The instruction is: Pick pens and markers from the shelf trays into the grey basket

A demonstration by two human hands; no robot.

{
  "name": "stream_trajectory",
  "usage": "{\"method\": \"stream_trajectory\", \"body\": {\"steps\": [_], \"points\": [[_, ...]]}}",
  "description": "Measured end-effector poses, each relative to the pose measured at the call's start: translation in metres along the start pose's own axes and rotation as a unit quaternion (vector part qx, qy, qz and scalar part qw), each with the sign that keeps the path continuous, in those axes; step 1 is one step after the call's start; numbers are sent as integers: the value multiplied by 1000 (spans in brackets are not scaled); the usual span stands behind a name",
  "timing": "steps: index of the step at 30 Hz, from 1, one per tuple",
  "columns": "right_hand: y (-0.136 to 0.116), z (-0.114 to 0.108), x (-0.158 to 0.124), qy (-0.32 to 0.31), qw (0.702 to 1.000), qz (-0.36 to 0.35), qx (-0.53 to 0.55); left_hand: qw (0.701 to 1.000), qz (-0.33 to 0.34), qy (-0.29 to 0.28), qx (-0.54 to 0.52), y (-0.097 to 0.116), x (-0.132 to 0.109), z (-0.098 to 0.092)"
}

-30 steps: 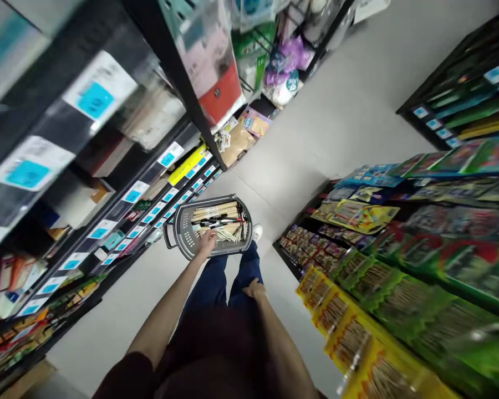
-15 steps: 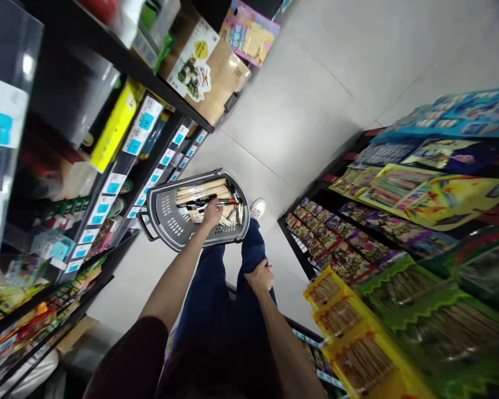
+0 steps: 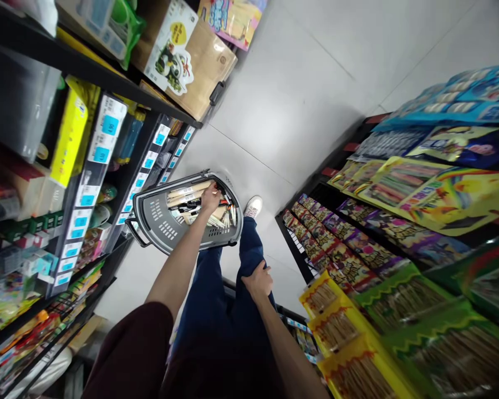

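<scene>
A grey shopping basket (image 3: 166,233) stands on the floor by my feet. My left hand (image 3: 210,198) reaches into it with fingers bent together near the end of some long tan rolls or sticks (image 3: 187,194); what the fingers hold, if anything, is too small to make out. Below the hand lie several black marker pens (image 3: 189,207), partly covered by my arm. A loose heap of pale, slim pieces (image 3: 225,217) fills the basket's right end. My right hand (image 3: 258,281) rests on my trouser knee, fingers apart and curved over it, holding nothing.
Shelves with price tags (image 3: 80,221) rise close on the left. A brown paper package (image 3: 208,66) juts from an upper shelf. To the right, a low display holds yellow snack packs (image 3: 336,327) and green ones (image 3: 403,293). Grey tiled floor (image 3: 270,133) lies between.
My left hand has moved from over the black marker pens towards the basket's far side, by the ends of the tan rolls. My right hand stays on my knee. The view has shifted slightly.
</scene>
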State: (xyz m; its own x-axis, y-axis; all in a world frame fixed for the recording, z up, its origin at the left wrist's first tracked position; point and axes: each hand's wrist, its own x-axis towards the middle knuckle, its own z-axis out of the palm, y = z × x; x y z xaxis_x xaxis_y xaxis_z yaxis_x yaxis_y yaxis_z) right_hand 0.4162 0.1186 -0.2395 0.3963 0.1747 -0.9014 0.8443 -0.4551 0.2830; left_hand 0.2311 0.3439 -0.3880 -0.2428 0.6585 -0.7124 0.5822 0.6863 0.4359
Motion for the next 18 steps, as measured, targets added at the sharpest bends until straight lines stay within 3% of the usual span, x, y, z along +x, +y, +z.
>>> {"method": "stream_trajectory", "body": {"steps": [8,18], "points": [[-1,-5,2,1,1000,-3,5,999,4,30,35,-4,-7,15],[-5,-11,1,0,1000,-8,-2,997,27,37,64,-8,-6,10]]}}
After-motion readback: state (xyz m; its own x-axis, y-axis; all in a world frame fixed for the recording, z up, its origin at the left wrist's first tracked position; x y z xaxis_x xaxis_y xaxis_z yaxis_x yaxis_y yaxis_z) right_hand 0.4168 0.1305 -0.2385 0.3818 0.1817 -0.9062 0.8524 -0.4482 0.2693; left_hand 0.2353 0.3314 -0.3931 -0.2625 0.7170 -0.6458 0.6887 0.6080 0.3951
